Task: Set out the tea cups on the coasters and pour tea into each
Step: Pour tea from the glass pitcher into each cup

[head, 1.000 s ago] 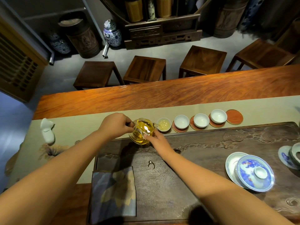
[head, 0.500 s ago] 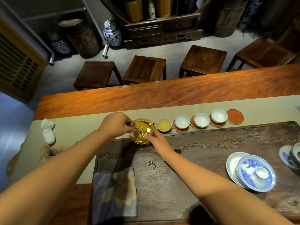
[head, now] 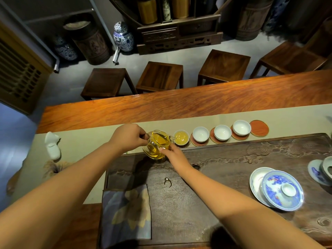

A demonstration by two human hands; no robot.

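Observation:
A glass pitcher point(head: 158, 144) of yellow tea is tilted with its spout over the leftmost white cup point(head: 181, 137), which holds yellow tea. My left hand point(head: 129, 136) grips the pitcher's handle. My right hand point(head: 173, 153) rests its fingertips against the pitcher's lower right side. Three more white cups point(head: 200, 134) point(head: 222, 132) point(head: 241, 127) stand to the right on orange-red coasters and look white inside. One bare coaster point(head: 259, 128) lies at the row's right end.
The row sits on a beige runner point(head: 86, 141) behind a dark carved tea tray point(head: 224, 168). A blue-and-white lidded bowl on a saucer point(head: 282, 190) stands on the tray at right, another piece point(head: 321, 169) at the edge. A folded cloth point(head: 125, 211) lies front left, a white ceramic item point(head: 52, 147) far left.
The tea in the leftmost cup looks a little deeper yellow than a second ago. Both hands and the pitcher have stayed nearly where they were.

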